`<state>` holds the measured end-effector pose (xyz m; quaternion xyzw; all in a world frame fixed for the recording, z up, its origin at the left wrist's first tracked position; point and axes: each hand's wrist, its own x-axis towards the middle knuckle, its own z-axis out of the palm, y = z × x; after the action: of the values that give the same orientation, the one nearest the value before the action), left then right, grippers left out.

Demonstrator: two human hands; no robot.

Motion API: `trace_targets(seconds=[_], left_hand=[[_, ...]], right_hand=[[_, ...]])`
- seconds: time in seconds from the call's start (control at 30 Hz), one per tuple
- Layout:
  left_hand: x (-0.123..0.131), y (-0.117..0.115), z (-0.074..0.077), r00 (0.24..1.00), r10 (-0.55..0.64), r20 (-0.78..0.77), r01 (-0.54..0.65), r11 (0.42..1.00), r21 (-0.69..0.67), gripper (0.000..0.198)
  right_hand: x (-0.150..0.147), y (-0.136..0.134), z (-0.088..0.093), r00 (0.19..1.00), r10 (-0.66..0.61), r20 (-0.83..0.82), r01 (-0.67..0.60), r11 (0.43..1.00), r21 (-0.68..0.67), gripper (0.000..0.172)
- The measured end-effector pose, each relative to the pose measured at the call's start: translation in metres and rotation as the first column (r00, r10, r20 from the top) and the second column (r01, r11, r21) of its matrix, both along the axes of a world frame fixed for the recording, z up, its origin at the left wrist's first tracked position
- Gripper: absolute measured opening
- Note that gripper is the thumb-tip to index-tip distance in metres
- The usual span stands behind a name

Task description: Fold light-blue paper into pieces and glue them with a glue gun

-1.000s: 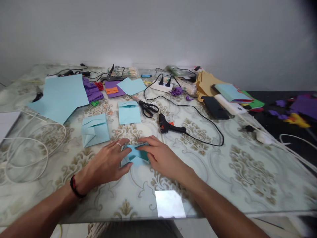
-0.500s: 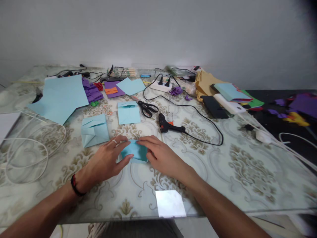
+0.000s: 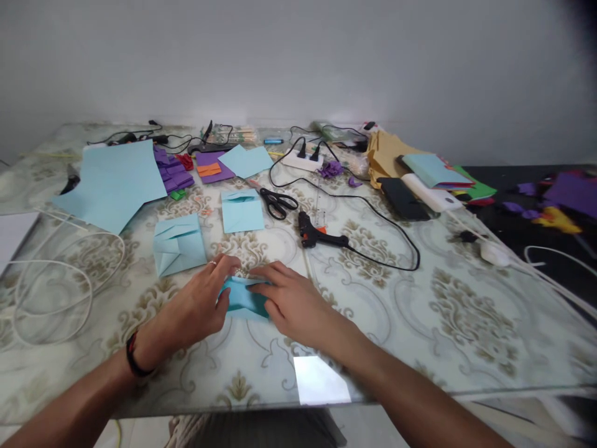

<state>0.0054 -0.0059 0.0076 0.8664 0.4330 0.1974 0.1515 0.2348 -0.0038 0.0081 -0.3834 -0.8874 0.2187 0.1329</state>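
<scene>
A small folded piece of light-blue paper [image 3: 245,302] lies near the front middle of the table, its flap partly raised. My left hand [image 3: 200,302] holds its left side with curled fingers, the thumb near the fold. On the opposite side, my right hand [image 3: 291,302] grips the right part, fingertips over the upper edge. My hands cover both ends of the sheet. Just beyond my left hand rests a folded blue paper pocket [image 3: 180,246]; another blue folded paper [image 3: 242,213] lies farther back.
Black-handled scissors [image 3: 278,204] and a black glue gun [image 3: 321,233] lie beyond my hands, the gun's cord looping right. Large blue sheets [image 3: 121,180] and a white cable [image 3: 51,345] are at left. A power strip [image 3: 302,162] and phone [image 3: 403,200] sit farther back.
The paper has shifted slightly toward me and its flap stands differently. My left thumb has drawn back from the middle of the sheet, and my right fingers have moved slightly left.
</scene>
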Motion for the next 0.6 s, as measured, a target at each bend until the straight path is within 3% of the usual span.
trace_targets(seconds=[0.1,0.33,0.6], left_hand=[[-0.001,0.001,0.001,0.998,-0.012,-0.058,0.013,1.000,0.021,0.040],[-0.005,0.001,0.015,0.968,-0.001,-0.251,-0.022,0.996,-0.089,0.017],[-0.004,-0.006,0.026,0.889,0.100,-0.447,-0.117,0.993,-0.011,0.020]], right_hand=[[-0.005,-0.003,0.002,1.000,0.010,0.005,-0.010,1.000,-0.003,0.037],[-0.014,-0.010,0.008,0.999,0.049,-0.007,-0.049,0.998,0.029,0.035],[-0.021,-0.017,0.009,0.997,0.078,-0.028,-0.076,0.995,0.066,0.036]])
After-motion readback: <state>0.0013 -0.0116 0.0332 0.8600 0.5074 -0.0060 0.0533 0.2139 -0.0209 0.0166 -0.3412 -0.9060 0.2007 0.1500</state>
